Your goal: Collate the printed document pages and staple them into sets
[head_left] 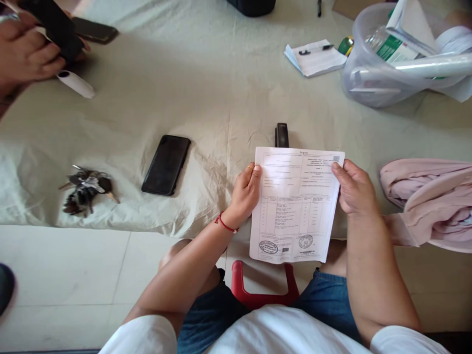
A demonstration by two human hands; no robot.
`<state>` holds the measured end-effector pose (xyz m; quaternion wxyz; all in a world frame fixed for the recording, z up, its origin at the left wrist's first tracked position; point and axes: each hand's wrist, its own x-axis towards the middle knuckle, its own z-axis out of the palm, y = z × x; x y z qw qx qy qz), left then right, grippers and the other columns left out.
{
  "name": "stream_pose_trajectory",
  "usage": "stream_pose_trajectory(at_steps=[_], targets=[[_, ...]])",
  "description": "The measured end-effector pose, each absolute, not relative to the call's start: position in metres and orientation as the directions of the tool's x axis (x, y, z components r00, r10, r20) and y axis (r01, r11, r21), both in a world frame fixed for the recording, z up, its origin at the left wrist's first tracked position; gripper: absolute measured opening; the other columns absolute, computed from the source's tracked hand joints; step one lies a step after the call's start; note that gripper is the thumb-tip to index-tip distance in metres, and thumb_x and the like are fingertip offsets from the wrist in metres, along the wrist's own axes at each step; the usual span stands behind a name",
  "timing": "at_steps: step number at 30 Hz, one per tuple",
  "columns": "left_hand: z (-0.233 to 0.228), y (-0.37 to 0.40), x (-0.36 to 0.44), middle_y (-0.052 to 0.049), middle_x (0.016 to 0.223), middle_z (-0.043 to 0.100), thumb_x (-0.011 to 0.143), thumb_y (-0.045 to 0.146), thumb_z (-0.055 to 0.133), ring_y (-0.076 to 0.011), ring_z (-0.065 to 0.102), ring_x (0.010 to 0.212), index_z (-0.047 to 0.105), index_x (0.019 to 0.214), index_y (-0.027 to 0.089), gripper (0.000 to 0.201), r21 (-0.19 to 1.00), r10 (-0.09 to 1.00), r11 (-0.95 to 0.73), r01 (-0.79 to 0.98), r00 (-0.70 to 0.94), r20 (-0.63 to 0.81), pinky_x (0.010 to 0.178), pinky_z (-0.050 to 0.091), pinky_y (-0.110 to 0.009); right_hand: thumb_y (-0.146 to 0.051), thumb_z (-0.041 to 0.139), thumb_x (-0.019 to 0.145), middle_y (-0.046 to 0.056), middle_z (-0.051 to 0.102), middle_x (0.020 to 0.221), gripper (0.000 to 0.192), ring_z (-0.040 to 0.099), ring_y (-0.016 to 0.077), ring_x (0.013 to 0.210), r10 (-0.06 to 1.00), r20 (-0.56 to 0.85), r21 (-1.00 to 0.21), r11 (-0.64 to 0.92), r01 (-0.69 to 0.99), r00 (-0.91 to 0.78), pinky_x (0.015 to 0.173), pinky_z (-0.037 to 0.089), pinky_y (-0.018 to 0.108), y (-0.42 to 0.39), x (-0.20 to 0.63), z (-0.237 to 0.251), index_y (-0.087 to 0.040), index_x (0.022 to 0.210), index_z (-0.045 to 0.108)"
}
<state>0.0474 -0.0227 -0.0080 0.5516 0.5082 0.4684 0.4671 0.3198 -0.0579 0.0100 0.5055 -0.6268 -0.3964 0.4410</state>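
"Paper [295,211]: where was it?"
"Over the counter [206,88] edge, my left hand [248,189] and right hand [354,189] pinching its sides."
"Handling?"
"I judged it light, limp, easily creased, best held there."

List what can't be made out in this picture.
All in the head view:
Paper sheet: finest print too small to read.
Left hand, right hand: fingers behind the sheet, hidden by it.
Black stapler-like object: near end hidden by the sheet.
Plastic tub: cut off by right edge.
Black object: cut off by top edge.
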Motion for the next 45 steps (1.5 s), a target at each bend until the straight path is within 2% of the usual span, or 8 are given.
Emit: stream_pose_trajectory(at_steps=[4, 7, 12, 17, 21, 25, 36, 45], targets=[[-0.011, -0.025, 0.048, -0.002, 0.080, 0.057, 0.107, 0.070, 0.060, -0.0165, 0.052, 0.073, 0.057, 0.081, 0.023, 0.053, 1.000, 0.995, 0.029, 0.010, 0.096, -0.030, 0.069, 0.044, -0.033, -0.066, 0.097, 0.076, -0.001, 0.084, 0.089, 0.045, 0.082, 0.0254, 0.089, 0.904, -0.059, -0.998, -0.059, -0.014, 0.423, 0.093, 0.069, 0.045, -0.052, 0.319, 0.005, -0.029, 0.095, 0.080], [-0.008, -0.025, 0.049, -0.002, 0.081, 0.060, 0.104, 0.070, 0.065, -0.0158, 0.055, 0.073, 0.060, 0.083, 0.022, 0.053, 0.993, 0.990, 0.100, -0.066, 0.102, -0.093, 0.067, 0.046, -0.031, -0.064, 0.098, 0.075, -0.001, 0.082, 0.087, 0.042, 0.080, 0.0242, 0.085, 0.897, -0.040, -0.999, -0.034, -0.022, 0.440, 0.088, 0.069, 0.043, -0.051, 0.320, 0.004, -0.029, 0.090, 0.078], [-0.001, -0.018, 0.046, -0.003, 0.077, 0.067, 0.094, 0.067, 0.080, -0.0167, 0.062, 0.069, 0.071, 0.086, 0.021, 0.047, 0.910, 0.906, 0.330, -0.250, 0.353, -0.231, 0.068, 0.054, -0.031, -0.061, 0.095, 0.080, -0.003, 0.076, 0.079, 0.038, 0.073, 0.0217, 0.074, 0.897, -0.030, -0.995, -0.068, 0.070, 0.440, 0.074, 0.065, 0.039, -0.053, 0.337, 0.002, -0.029, 0.087, 0.075], [-0.003, -0.012, 0.041, -0.001, 0.071, 0.061, 0.092, 0.063, 0.082, -0.0128, 0.051, 0.062, 0.071, 0.080, 0.020, 0.045, 0.952, 0.931, 0.257, -0.169, 0.306, -0.197, 0.060, 0.044, -0.028, -0.059, 0.092, 0.085, -0.004, 0.068, 0.071, 0.037, 0.062, 0.0179, 0.063, 0.922, 0.012, -0.985, -0.055, 0.161, 0.387, 0.062, 0.056, 0.034, -0.056, 0.346, 0.004, -0.028, 0.080, 0.072], [-0.004, -0.010, 0.039, 0.003, 0.062, 0.044, 0.094, 0.067, 0.077, -0.0106, 0.035, 0.057, 0.060, 0.071, 0.021, 0.054, 0.978, 0.957, 0.206, -0.041, 0.216, -0.193, 0.052, 0.028, -0.027, -0.058, 0.091, 0.087, -0.003, 0.071, 0.075, 0.032, 0.062, 0.0177, 0.065, 0.932, 0.004, -0.987, -0.054, 0.151, 0.361, 0.063, 0.054, 0.034, -0.058, 0.340, 0.010, -0.029, 0.082, 0.077], [0.004, -0.011, 0.038, 0.006, 0.060, 0.038, 0.088, 0.072, 0.083, -0.0084, 0.028, 0.053, 0.054, 0.069, 0.022, 0.060, 0.938, 0.927, 0.293, -0.184, 0.294, -0.231, 0.050, 0.024, -0.027, -0.055, 0.091, 0.088, -0.002, 0.075, 0.080, 0.026, 0.064, 0.0180, 0.069, 0.925, 0.036, -0.989, -0.023, 0.149, 0.379, 0.066, 0.056, 0.033, -0.059, 0.336, 0.014, -0.030, 0.087, 0.081], [0.005, -0.008, 0.030, 0.004, 0.056, 0.050, 0.084, 0.053, 0.090, -0.0093, 0.038, 0.052, 0.078, 0.083, 0.021, 0.034, 0.968, 0.963, 0.209, -0.135, 0.203, -0.180, 0.051, 0.026, -0.027, -0.057, 0.093, 0.084, -0.002, 0.075, 0.080, 0.026, 0.066, 0.0201, 0.070, 0.931, -0.014, -0.995, -0.050, 0.090, 0.364, 0.067, 0.059, 0.036, -0.059, 0.339, 0.014, -0.035, 0.082, 0.080], [0.012, -0.003, 0.027, 0.001, 0.072, 0.065, 0.068, 0.032, 0.093, -0.0047, 0.039, 0.052, 0.080, 0.076, 0.020, 0.020, 0.894, 0.944, 0.323, -0.311, 0.179, -0.279, 0.048, 0.028, -0.024, -0.054, 0.092, 0.085, -0.004, 0.074, 0.078, 0.030, 0.065, 0.0175, 0.069, 0.932, -0.040, -0.994, -0.073, 0.079, 0.359, 0.069, 0.057, 0.033, -0.057, 0.335, 0.012, -0.029, 0.083, 0.076]])
